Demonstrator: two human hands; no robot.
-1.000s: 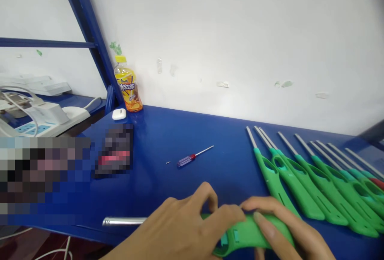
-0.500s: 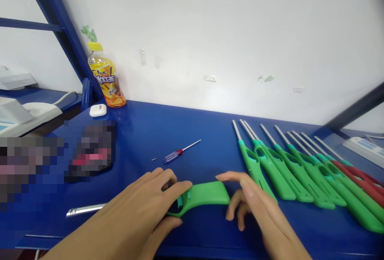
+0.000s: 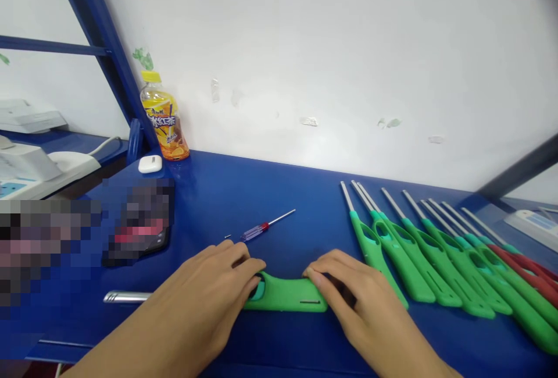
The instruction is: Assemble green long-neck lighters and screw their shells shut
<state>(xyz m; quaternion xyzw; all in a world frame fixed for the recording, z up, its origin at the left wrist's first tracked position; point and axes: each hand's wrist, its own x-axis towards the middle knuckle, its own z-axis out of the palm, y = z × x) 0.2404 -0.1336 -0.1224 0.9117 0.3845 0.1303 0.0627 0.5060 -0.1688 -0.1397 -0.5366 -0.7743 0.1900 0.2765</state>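
A green long-nosed lighter (image 3: pixel 285 295) lies flat across the near part of the blue table (image 3: pixel 270 192), its metal nozzle (image 3: pixel 126 296) pointing left. My left hand (image 3: pixel 213 288) lies over the trigger end, fingers curled down on it. My right hand (image 3: pixel 349 291) presses its curled fingertips on the handle's right end. A small screwdriver (image 3: pixel 265 225) with a clear purple and red handle lies just beyond the hands, a tiny screw (image 3: pixel 227 236) to its left.
A row of several green lighters (image 3: pixel 427 250) and some red ones (image 3: pixel 527 261) lies to the right. An orange drink bottle (image 3: pixel 164 117) and a white earbud case (image 3: pixel 150 163) stand by the blue frame post (image 3: pixel 104 52). White power strips (image 3: pixel 47 166) lie at left.
The lighter has been turned over and laid flat. My right hand, open and off it half a second ago, now rests on its handle end. The view shifted slightly.
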